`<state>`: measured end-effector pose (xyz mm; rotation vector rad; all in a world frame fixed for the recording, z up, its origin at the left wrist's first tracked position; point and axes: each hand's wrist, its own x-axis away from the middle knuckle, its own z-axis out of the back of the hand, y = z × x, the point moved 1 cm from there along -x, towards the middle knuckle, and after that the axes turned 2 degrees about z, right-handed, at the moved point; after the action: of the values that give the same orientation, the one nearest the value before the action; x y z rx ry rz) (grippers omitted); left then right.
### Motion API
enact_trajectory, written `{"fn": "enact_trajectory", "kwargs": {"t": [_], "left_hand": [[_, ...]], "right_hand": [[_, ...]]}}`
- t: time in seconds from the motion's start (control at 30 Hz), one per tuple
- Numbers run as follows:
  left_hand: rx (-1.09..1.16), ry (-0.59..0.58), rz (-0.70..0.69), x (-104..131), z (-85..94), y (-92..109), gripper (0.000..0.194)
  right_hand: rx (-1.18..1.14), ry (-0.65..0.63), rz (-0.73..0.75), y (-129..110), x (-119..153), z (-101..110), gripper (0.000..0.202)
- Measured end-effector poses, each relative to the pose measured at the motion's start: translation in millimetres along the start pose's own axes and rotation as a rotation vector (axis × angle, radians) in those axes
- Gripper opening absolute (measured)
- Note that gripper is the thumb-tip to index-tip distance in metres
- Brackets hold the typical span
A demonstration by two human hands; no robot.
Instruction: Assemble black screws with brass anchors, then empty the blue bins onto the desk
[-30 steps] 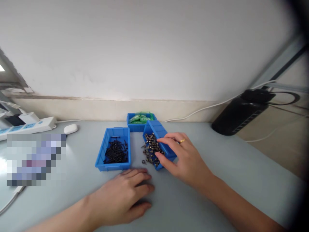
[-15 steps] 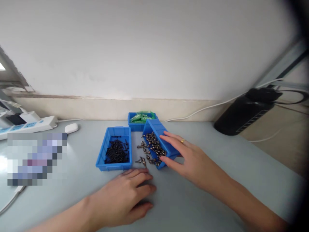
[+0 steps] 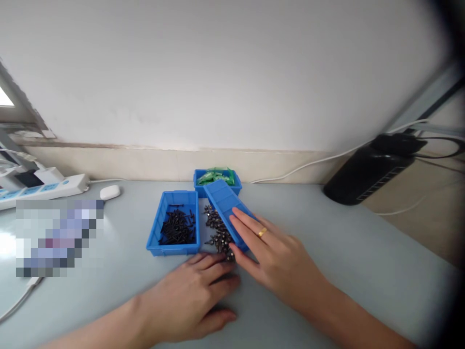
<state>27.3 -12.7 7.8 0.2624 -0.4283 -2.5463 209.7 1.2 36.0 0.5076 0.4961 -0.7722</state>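
A blue bin (image 3: 228, 203) lies tipped far onto its left side, its outer wall facing up. My right hand (image 3: 276, 257), with a ring on one finger, grips it from the right. Many metallic fittings (image 3: 219, 237) lie on the table along its open side. My left hand (image 3: 196, 295) rests palm down just in front of them, fingers apart, fingertips touching the nearest pieces, holding nothing. Left of the pile, an upright blue bin (image 3: 154, 240) contains black screws (image 3: 178, 228).
Behind, a blue bin (image 3: 238, 184) holds green packets (image 3: 218, 177). A black bottle (image 3: 370, 169) leans at the back right. On the left are a power strip (image 3: 74, 184), a white case (image 3: 110, 192) and a pixelated object (image 3: 65, 237). A wall (image 3: 218, 87) borders the table.
My right hand has tipped the bin further over to the left, and more metallic fittings now lie on the table. My left hand has hardly moved.
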Motion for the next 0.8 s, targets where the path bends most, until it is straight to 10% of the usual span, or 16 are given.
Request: {"fn": "enact_trajectory", "kwargs": {"t": [0.3, 0.8], "left_hand": [[-0.016, -0.013, 0.021, 0, -0.9, 1, 0.043], [-0.162, 0.08, -0.145, -2, -5.0, 8, 0.02]], "right_hand": [[0.047, -0.072, 0.153, -2, -1, -1, 0.037], [0.017, 0.171, 0.075, 36, 0, 31, 0.054]]}}
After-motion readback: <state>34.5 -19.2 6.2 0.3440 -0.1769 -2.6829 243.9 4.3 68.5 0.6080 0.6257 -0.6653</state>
